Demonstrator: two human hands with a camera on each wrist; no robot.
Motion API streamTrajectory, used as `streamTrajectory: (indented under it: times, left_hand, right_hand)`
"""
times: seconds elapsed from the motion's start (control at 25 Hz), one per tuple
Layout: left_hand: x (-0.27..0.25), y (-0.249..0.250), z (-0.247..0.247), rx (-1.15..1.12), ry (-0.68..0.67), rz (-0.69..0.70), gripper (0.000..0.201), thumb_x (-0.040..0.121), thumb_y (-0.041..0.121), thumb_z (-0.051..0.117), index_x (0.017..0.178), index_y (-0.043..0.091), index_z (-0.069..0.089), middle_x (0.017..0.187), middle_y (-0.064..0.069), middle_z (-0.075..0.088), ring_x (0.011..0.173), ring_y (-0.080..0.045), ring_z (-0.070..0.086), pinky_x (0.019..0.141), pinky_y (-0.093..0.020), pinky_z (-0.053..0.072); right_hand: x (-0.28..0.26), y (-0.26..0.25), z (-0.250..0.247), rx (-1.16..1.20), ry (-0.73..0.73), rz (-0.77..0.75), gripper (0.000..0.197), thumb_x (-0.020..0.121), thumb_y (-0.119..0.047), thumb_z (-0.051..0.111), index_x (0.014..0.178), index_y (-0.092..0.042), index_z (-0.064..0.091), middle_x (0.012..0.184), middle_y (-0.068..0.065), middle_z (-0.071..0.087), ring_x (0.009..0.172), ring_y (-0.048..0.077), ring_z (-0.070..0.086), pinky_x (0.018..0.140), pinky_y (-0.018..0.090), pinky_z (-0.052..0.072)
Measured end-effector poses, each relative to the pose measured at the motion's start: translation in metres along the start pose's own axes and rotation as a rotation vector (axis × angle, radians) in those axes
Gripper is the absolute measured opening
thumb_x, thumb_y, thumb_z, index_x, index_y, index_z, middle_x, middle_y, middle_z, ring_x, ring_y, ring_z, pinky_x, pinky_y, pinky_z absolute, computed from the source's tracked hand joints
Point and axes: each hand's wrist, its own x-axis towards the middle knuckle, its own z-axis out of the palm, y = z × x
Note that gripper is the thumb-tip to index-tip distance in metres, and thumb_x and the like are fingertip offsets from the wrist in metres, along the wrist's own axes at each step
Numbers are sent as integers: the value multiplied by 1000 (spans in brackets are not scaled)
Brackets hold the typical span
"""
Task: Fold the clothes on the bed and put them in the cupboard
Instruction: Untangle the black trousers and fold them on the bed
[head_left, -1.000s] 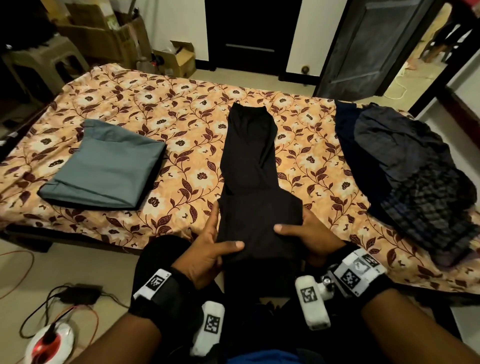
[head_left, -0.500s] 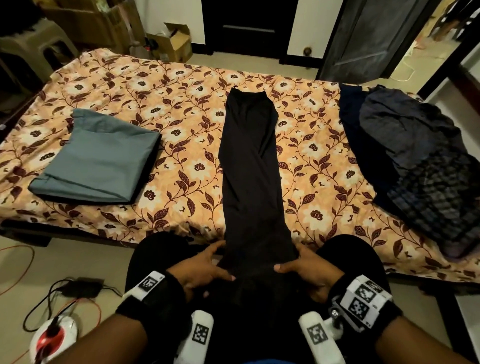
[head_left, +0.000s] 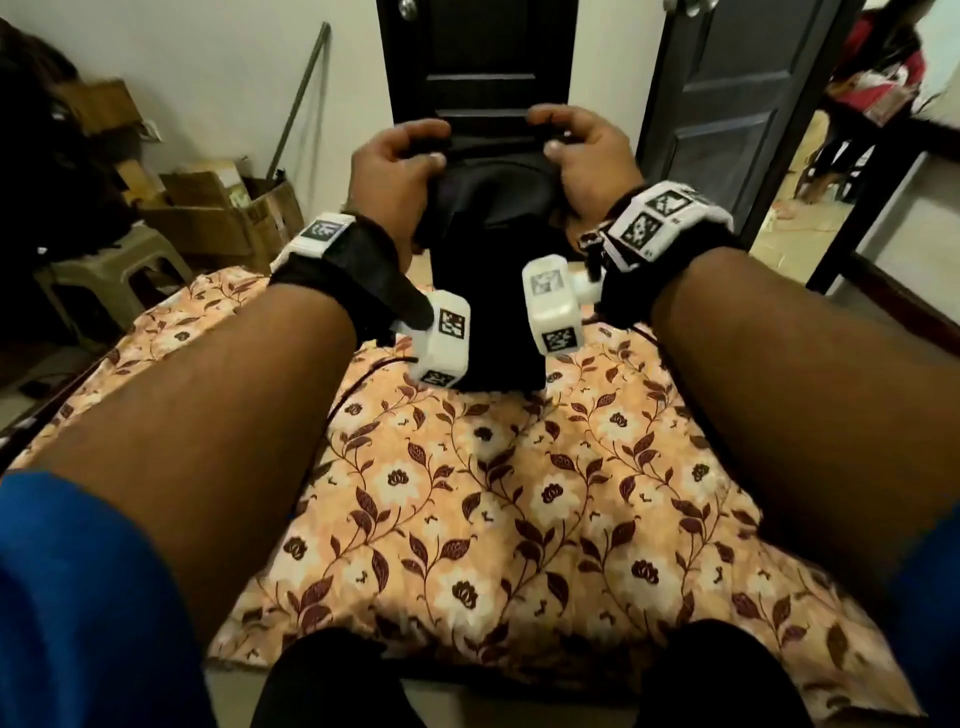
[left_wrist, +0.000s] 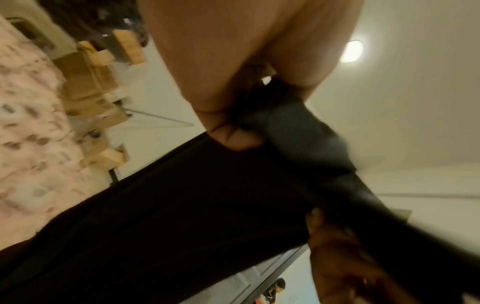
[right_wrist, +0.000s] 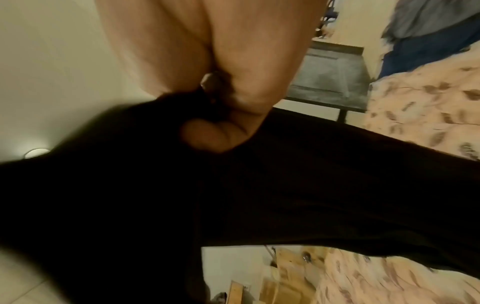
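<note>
Orange floral-patterned bedsheet (head_left: 519, 519) covers the bed below both raised forearms. Left hand (head_left: 389, 176) and right hand (head_left: 587, 156) each grasp a top corner of the black fabric garment (head_left: 493, 270), fingers curled over its edge, thumbs pressed on the cloth. It hangs lifted between them, its lower end reaching the sheet. Cardboard boxes (head_left: 218, 213) stand against the wall at left.

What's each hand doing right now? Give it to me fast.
Left hand: closed, its grip on the top edge of the black trousers.
Right hand: closed, gripping the same edge of the trousers.
</note>
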Motion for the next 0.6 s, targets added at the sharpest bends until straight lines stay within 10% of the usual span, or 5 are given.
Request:
streamTrajectory:
  times: [0.24, 0.36, 0.6]
  left_hand:
    - [-131, -86, -31, 257, -165, -471, 23, 88, -1, 59, 90, 16, 75, 95, -10, 73, 91, -23, 67, 77, -33, 54]
    - [-225, -147, -61, 417, -376, -695, 27, 84, -1, 67, 78, 23, 75, 79, 3, 74, 77, -5, 67, 71, -12, 48]
    - [-300, -136, -106, 320, -621, -808, 16, 81, -2, 72, 85, 12, 79, 87, -5, 76, 80, -3, 67, 76, -12, 48]
  right_hand:
    - [-134, 108, -50, -423, -347, 373, 23, 89, 9, 53, 106, 3, 68, 84, 4, 65, 69, 0, 60, 68, 16, 49]
    - [-233, 175, -87, -571, -564, 552, 25, 84, 6, 64, 81, -19, 70, 67, -19, 65, 62, -16, 57, 70, 7, 42]
    - [-315, 153, -110, -352, -734, 845, 13, 73, -26, 74, 86, -22, 76, 91, -2, 74, 88, 4, 66, 85, 17, 50]
